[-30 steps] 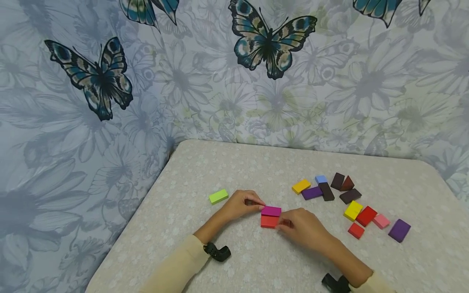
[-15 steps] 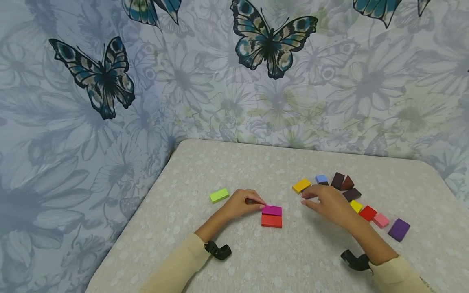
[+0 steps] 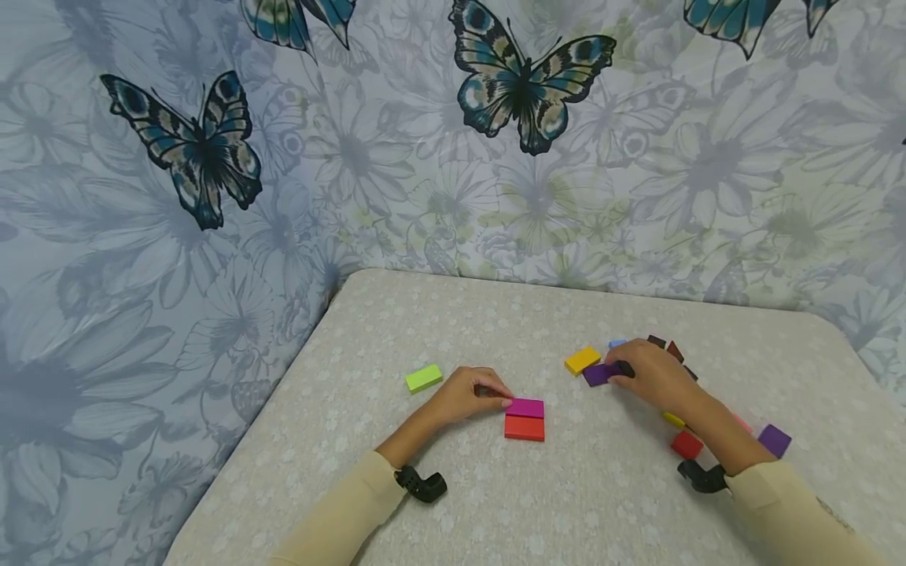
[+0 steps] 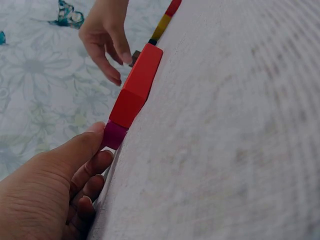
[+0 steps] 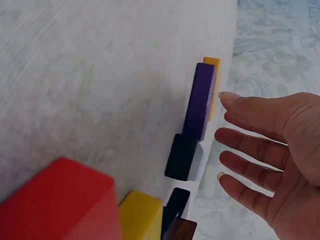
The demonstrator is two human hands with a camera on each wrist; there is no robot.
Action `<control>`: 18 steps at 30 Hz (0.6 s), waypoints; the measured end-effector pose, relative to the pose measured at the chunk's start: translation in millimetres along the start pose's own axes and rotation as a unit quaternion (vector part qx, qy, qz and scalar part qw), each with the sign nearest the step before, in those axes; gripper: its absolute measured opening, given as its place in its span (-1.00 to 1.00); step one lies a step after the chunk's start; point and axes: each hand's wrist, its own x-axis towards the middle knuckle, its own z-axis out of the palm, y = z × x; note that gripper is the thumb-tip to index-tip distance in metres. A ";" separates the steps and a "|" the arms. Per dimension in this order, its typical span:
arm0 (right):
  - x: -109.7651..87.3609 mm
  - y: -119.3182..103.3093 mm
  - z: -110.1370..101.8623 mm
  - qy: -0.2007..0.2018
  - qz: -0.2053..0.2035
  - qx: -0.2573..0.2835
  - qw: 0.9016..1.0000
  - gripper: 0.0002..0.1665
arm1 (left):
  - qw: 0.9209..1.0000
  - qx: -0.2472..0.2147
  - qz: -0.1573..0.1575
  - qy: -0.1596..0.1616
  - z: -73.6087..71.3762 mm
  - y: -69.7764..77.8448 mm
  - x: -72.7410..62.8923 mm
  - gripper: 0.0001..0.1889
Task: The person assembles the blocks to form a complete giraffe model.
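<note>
A magenta block (image 3: 525, 407) lies against the far side of a red block (image 3: 524, 428) in the head view. My left hand (image 3: 467, 395) pinches the magenta block's left end between thumb and forefinger; the left wrist view shows the thumb tip on that magenta end (image 4: 115, 134). Farther right, my right hand (image 3: 654, 376) hovers low over a dark block (image 3: 623, 368), partly hidden under the fingers. In the right wrist view its fingers are spread apart beside the dark block (image 5: 181, 156) and a purple block (image 5: 199, 100), with nothing between them.
A lime block (image 3: 423, 378) lies left of the left hand. A yellow-orange block (image 3: 583, 361) touches the purple one. Behind and below the right arm are more blocks, including a small red one (image 3: 686, 445) and another purple one (image 3: 775, 441). A butterfly-patterned wall borders the table's far edge.
My right hand has left the red block and moved right and away to the dark block by the purple one. The left hand stays on the magenta block.
</note>
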 end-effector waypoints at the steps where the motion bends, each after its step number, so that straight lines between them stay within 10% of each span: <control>1: 1.3 1.7 1.3 -0.005 -0.001 -0.003 1.000 -0.74 | 1.000 0.001 0.001 0.000 -0.3 0.3 -0.1 -0.87; 8: 4.2 4.3 5.7 -0.028 0.012 -0.028 0.999 -0.69 | 1.000 -0.007 0.000 0.011 -0.3 23.9 -3.1 -0.85; 18: 9.4 7.9 13.7 -0.037 0.020 -0.050 0.998 -0.65 | 0.999 0.023 0.021 -0.009 0.3 2.0 -1.9 -0.76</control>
